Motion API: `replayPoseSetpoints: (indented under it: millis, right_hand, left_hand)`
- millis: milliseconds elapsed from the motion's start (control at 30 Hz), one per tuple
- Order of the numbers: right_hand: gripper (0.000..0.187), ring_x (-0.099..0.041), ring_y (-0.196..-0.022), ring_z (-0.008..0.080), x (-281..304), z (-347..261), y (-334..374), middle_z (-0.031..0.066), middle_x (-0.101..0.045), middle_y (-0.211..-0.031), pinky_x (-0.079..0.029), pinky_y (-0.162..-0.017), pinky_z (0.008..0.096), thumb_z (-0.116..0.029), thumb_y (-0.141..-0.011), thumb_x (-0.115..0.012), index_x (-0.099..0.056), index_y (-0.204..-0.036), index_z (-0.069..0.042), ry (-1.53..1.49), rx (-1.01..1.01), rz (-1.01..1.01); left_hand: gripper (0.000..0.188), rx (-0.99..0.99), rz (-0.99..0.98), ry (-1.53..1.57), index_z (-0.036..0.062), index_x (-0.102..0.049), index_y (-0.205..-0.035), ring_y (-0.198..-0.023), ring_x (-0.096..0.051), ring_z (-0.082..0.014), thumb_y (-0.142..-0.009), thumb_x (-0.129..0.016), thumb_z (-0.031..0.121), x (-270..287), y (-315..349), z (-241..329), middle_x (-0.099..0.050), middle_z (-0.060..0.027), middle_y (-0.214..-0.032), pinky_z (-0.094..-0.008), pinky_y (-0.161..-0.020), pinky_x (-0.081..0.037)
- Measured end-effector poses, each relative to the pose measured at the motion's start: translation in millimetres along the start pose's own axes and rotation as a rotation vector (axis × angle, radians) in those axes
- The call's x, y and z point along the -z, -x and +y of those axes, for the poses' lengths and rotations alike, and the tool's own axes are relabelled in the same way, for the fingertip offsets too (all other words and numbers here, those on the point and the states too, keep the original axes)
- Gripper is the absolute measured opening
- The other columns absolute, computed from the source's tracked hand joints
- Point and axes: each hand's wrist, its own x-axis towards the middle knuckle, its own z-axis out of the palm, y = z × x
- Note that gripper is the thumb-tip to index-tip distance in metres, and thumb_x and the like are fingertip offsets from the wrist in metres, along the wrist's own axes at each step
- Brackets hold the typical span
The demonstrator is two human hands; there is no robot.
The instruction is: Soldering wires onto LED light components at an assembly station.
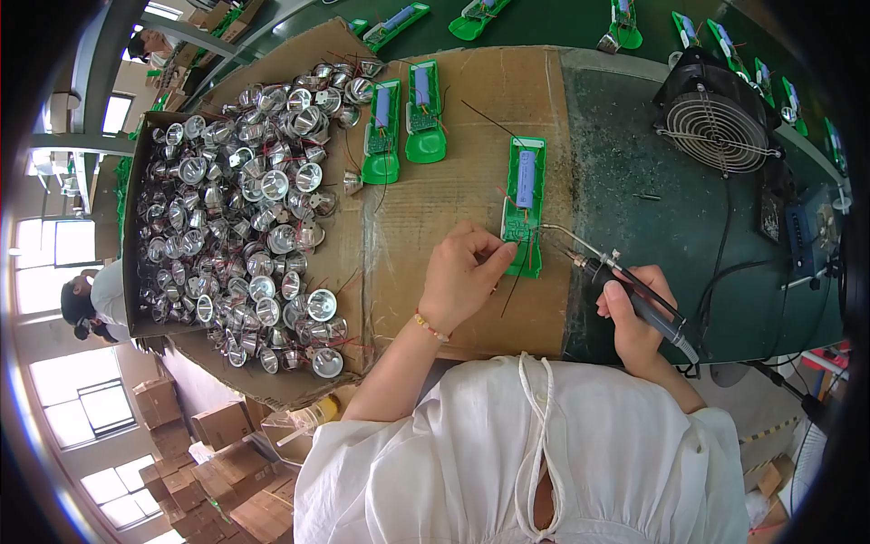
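Observation:
An elongated green plastic housing lies on the cardboard in front of me. Inside it are a blue cylindrical battery and a small green circuit board with thin wires. My left hand is closed in a pinch at the left side of the board; whatever its fingertips hold is hidden. A dark wire runs out below the housing beside them. My right hand grips a soldering iron that has a thin metal feed tube along it. Iron tip and tube end both point at the board's right edge.
Many silver lamp reflectors with red wires fill a cardboard box and spill onto the cardboard sheet at left. Two similar green housings lie nearby. A round-grilled fan stands far right, near a blue device and cables.

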Motion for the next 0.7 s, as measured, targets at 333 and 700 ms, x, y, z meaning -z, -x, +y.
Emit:
replayPoseSetpoints:
  millis: [333, 700]
  right_hand:
    - [0.016, -0.055, -0.055, 0.0106, -6.6, 3.2, -1.2, 0.0085, -0.058, -0.066, -0.046, -0.049, 0.0228, -0.008, -0.081, -0.062, -0.051, -0.086, 0.001, 0.072, -0.008, -0.053]
    - [0.017, -0.057, -0.058, 0.0104, -3.5, -1.1, 3.0, 0.0089, -0.059, -0.069, -0.049, -0.054, 0.0242, -0.008, -0.082, -0.063, -0.049, -0.088, 0.001, -0.057, -0.025, 0.019]
  left_hand:
    - [0.016, -0.025, 0.01, -0.029, -0.0009, -0.064, -0.074, -0.063, -0.049, -0.011, -0.079, -0.066, 0.014, -0.4, 0.6, -0.4, -0.052, -0.0041, -0.071, -0.0247, -0.056, -0.039]
    - [0.016, 0.006, 0.016, 0.008, -0.0014, -0.064, -0.074, -0.063, -0.049, -0.0103, -0.078, -0.066, 0.014, -1.7, 1.0, 1.8, -0.052, -0.004, -0.071, -0.0245, -0.055, -0.039]
